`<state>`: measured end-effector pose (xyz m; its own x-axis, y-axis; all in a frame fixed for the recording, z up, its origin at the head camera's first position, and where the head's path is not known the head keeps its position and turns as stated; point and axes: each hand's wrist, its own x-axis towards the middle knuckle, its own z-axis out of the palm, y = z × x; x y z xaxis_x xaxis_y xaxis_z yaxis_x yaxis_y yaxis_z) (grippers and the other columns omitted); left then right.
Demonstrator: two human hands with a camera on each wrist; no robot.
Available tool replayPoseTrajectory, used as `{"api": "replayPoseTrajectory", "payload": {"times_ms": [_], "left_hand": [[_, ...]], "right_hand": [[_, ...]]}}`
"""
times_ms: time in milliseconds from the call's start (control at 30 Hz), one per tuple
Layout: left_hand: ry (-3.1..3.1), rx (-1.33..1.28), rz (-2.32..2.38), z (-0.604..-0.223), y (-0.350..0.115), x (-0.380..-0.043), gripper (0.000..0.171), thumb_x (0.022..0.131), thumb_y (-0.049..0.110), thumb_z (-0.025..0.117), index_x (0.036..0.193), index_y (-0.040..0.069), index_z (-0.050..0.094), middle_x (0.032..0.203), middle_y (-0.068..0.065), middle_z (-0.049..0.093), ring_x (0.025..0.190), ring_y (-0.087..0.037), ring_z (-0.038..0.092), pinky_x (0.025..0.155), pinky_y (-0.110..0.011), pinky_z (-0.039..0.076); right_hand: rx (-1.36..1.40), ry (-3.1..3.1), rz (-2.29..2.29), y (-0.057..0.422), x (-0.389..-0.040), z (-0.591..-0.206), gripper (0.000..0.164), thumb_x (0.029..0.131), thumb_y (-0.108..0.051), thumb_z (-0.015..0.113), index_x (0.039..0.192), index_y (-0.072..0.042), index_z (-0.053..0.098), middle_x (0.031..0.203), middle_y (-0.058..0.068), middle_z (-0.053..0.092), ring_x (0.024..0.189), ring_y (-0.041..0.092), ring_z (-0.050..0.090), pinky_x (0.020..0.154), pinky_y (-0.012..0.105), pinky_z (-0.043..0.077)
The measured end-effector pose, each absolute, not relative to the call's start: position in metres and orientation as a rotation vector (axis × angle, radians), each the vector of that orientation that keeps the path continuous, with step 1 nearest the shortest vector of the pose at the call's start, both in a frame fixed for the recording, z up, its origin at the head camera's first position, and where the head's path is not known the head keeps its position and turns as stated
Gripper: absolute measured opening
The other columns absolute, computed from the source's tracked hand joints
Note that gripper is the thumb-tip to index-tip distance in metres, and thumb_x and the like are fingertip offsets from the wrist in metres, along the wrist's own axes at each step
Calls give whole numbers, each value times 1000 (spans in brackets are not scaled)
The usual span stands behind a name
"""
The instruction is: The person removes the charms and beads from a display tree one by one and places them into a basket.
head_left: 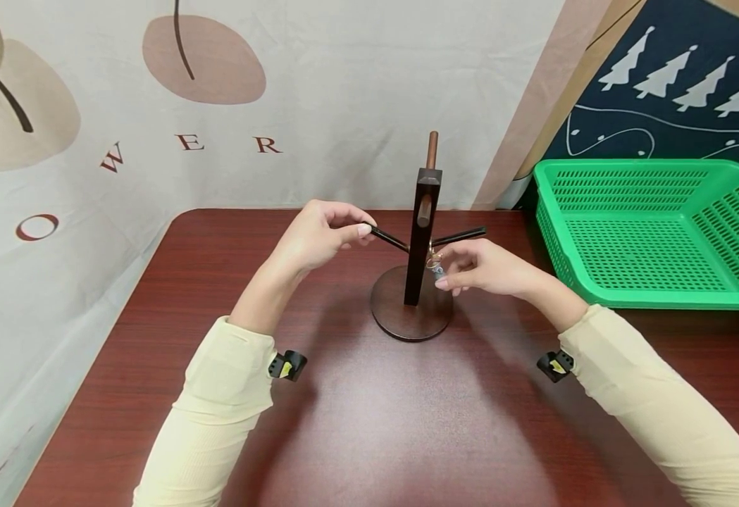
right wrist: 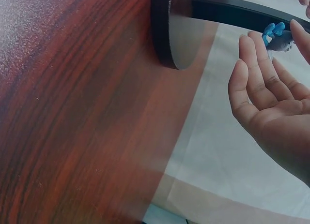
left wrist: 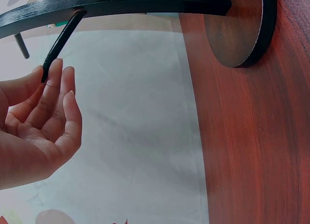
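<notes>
A dark wooden peg stand (head_left: 415, 239) with a round base (head_left: 394, 313) stands upright on the table. My left hand (head_left: 318, 236) pinches the tip of its left black peg (left wrist: 63, 42) between thumb and fingers. At the right black peg (head_left: 464, 235), a small keychain has a gold-coloured ring and a grey-and-blue charm (right wrist: 281, 41). My right hand (head_left: 486, 266) holds this charm at its thumb and fingertips, close beside the post. Whether the ring is around the peg I cannot tell, as the post and fingers partly cover it.
A green plastic basket (head_left: 591, 292) sits at the right on the reddish-brown table (head_left: 356, 429). Brown pegs (head_left: 432, 148) stick out near the stand's top. Behind the table hangs a pale printed cloth (head_left: 344, 84); a dark panel with white trees (head_left: 654, 127) is at the back right.
</notes>
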<state>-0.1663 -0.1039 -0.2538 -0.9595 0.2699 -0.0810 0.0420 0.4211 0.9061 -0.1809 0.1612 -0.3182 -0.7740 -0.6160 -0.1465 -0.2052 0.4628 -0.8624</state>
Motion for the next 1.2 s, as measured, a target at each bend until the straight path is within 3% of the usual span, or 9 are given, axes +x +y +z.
{"api": "replayPoseTrajectory", "payload": {"times_ms": [200,333,567,733,1033,1200], "left_hand": [[2471,285,1550,-254,-104,-167,14,88,7,60,98,-1,66,82,-8,66,78,-16,63,72,-28,49],[2474,298,1551,-254,-104,-167,14,88,7,60,98,-2,66,82,-9,66,78,-16,63,72,-29,50],[2473,297,1550,-255,-104,-167,14,88,6,60,98,-2,66,88,-16,66,79,-16,63,73,-30,50],[2474,296,1548,-254,-104,-166,14,88,7,60,98,-1,66,84,-11,66,79,-17,63,73,-30,49],[2475,287,1543,-255,-104,-167,15,88,7,60,99,-1,66,82,-9,66,79,-17,63,74,-30,49],[2492,290,1525,-255,-104,-168,15,88,9,60,99,0,67,83,-11,66,80,-16,63,73,-29,49]], "right_hand": [[-652,2288,-1234,165,-180,-311,42,82,-13,69,117,5,53,78,18,63,73,35,62,70,43,50],[-649,2313,-1208,169,-179,-306,41,83,-15,68,117,3,55,81,18,64,72,28,63,70,42,51],[-683,2345,-1175,176,-177,-297,42,83,-17,68,118,3,55,80,13,65,70,18,63,68,31,51],[-704,2360,-1200,181,-176,-290,40,83,-15,68,117,2,55,77,13,63,70,18,61,70,30,50],[-724,2406,-1180,192,-177,-279,21,84,-17,67,89,-1,54,75,9,64,69,18,58,64,27,45],[-719,2420,-1181,196,-176,-275,24,85,-17,67,94,1,54,78,9,65,70,18,59,64,28,45]]}}
